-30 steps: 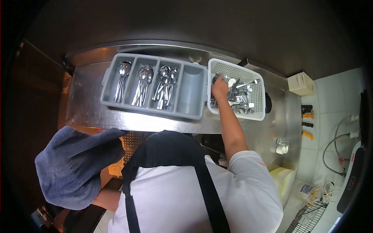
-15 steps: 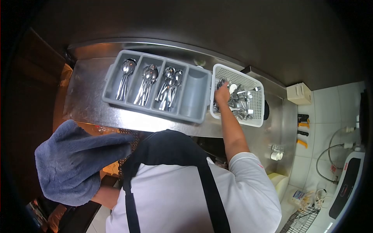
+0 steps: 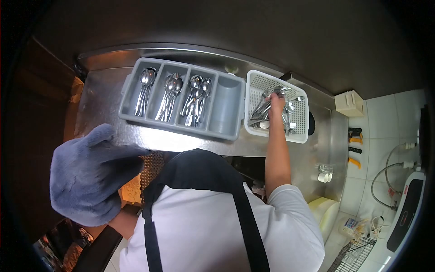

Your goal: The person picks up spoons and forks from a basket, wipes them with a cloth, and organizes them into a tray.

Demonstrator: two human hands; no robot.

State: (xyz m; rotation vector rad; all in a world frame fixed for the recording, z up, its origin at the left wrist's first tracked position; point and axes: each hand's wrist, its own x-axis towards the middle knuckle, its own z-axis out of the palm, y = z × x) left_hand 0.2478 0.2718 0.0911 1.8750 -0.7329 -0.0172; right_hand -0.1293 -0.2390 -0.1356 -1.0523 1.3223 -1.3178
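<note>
A white perforated basket [image 3: 299, 134] of mixed cutlery stands on the steel counter. My right hand [image 3: 275, 103] is inside it, its fingers closed on some cutlery [image 3: 281, 90]. Left of the basket lies a grey divided tray [image 3: 228, 109]; three of its compartments hold spoons [image 3: 147, 77] and other cutlery, and the rightmost one is bare. A blue-grey cloth [image 3: 90, 172] covers my left hand and hangs at the counter's front left; the fingers are hidden beneath it.
Along the counter [image 3: 99, 99] at the right are small white cups [image 3: 324, 177] and glasses. A beige box [image 3: 349, 103] stands by the back right corner. Knives [image 3: 355, 141] hang on the tiled wall, with hoses [image 3: 383, 181] farther right.
My right hand has moved rightward within the basket, and cutlery there has shifted. The cloth over my left hand has moved up and slightly right.
</note>
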